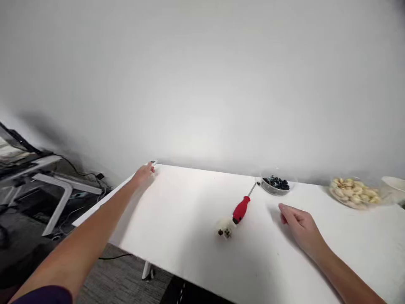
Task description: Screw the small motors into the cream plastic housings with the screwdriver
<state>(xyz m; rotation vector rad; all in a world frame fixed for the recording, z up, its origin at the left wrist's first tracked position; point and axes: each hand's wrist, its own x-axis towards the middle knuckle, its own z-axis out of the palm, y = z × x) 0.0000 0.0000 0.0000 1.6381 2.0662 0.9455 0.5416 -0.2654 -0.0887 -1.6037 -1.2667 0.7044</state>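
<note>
My left hand (144,174) reaches to the table's far left corner, fingers closed at a small white-edged item (154,162). What that item is, and how it is held, I cannot make out. Near the right side of the table, my right hand (302,228) is curled closed above the white top; the inside of its fingers is hidden. Between the hands lies a red-handled screwdriver (241,210), its metal shaft pointing to the wall. Beside the handle's end sits a small whitish lump with brown spots (224,228). A clear bowl (274,191) of small dark pieces stands beyond my right hand.
Farther right, a clear bowl of pale rounded pieces (354,193) stands next to a white container (395,188). The white table (177,202) backs onto a grey-white wall (202,84). Another desk's metal leg (60,207) and cables are at left.
</note>
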